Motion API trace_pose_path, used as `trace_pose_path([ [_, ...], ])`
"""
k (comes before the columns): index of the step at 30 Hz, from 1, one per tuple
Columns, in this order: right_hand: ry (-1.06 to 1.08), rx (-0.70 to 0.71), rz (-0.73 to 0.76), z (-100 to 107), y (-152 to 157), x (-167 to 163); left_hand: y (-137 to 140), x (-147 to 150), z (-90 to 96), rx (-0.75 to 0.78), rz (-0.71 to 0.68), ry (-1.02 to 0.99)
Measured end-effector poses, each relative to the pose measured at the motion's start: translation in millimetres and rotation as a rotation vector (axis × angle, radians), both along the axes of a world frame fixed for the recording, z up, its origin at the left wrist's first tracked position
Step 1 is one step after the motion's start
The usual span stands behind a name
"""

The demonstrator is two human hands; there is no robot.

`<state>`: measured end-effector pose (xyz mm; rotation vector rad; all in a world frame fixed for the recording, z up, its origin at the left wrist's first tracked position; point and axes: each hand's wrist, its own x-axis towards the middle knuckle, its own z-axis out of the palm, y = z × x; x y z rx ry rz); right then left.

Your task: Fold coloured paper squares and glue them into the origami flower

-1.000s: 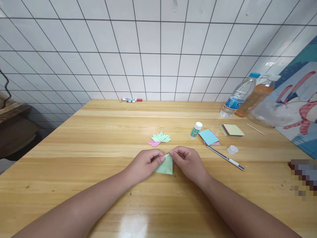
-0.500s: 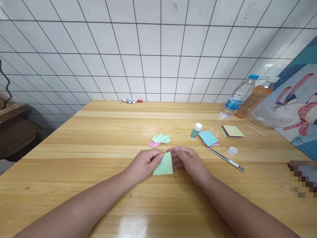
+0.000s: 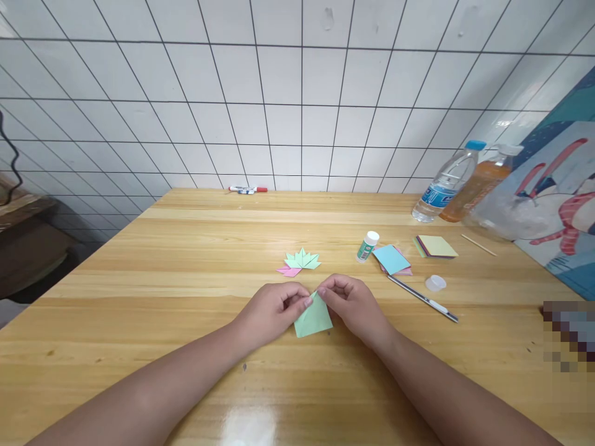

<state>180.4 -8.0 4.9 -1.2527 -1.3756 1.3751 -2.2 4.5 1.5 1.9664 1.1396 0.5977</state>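
A small square of light green paper (image 3: 314, 319) is held between my two hands, low over the table. My left hand (image 3: 279, 310) pinches its upper left part between thumb and fingers. At the top corner, my right hand (image 3: 351, 305) has closed thumb and fingertips on the paper. Just beyond my hands lies a folded green paper piece (image 3: 303, 258) with several points, fanned out like leaves. A folded pink paper piece (image 3: 289, 271) touches its lower left side. The fingertips behind the green sheet are partly hidden.
On the wooden table (image 3: 139, 279), a glue stick (image 3: 367, 246) stands by blue-topped paper squares (image 3: 392, 259). A pen (image 3: 423, 298), a clear cap (image 3: 436, 283), a paper stack (image 3: 436, 246) and a thin stick (image 3: 478, 244) lie rightward. Bottles (image 3: 437, 192) and markers (image 3: 248, 189) are at the back.
My right hand has gone from open beside the green paper to pinching its top corner. The paper has tilted and shifted slightly right and toward me.
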Motion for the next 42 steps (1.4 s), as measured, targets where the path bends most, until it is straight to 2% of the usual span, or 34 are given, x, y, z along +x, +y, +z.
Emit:
trace_pose_path([
  [6, -0.043, 0.008, 0.004, -1.1, 0.9, -1.6, -1.0, 1.1, 0.3, -0.042, -0.025, -0.019],
  [11, -0.010, -0.019, 0.034, -2.6, 2.7, 1.4, -0.9, 0.4, -1.9, -0.049, 0.018, -0.027],
  [17, -0.044, 0.011, 0.012, -2.7, 1.7, 0.1, 1.6, 0.6, 1.3, -0.040, 0.022, -0.114],
  [22, -0.063, 0.035, 0.006, -4.9, 2.4, -2.6, 3.8, 2.4, 3.6, -0.113, 0.029, -0.178],
  [30, -0.084, 0.009, 0.021, -0.7, -0.8, -2.9, 3.8, 2.4, 2.0, -0.114, 0.083, -0.153],
  [42, -0.081, 0.005, 0.018, 1.0, 0.3, -4.9, 4.5, 1.6, -1.7, -0.122, 0.066, -0.145],
])
